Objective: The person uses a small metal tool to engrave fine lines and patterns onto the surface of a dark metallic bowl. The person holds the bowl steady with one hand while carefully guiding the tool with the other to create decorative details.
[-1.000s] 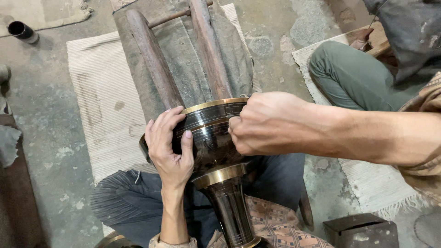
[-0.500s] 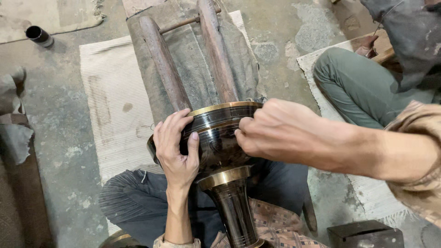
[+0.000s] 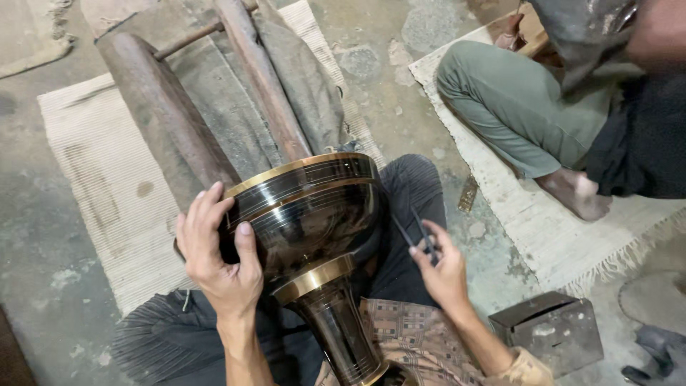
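On my feed the only box-like thing is a dark grey metal box [image 3: 549, 331], squat and rectangular, sitting on the concrete floor [image 3: 43, 214] at the lower right, just beside the fringed edge of a pale woven mat [image 3: 500, 207]. I can make out no label on it.

The black vase [image 3: 314, 236] with brass bands lies tilted across the person's lap. Its long axis runs from the narrow stem at the bottom centre up and slightly left to the wide bowl, so the mouth points away from the camera toward two wooden poles [image 3: 214, 129] draped with grey cloth.

The left hand [image 3: 218, 254] comes up from below, wrist straight, palm pressed on the bowl's left flank; fingers spread over the rim band and the thumb lies on the glossy black wall, grasping it.

The right hand [image 3: 441, 270] is off the vase, just to its right above the knee, fingers curled around a thin dark metal tool [image 3: 418, 232] whose twin points stick up and left.

A second person's green-trousered leg [image 3: 522, 107] rests on the mat, well apart.
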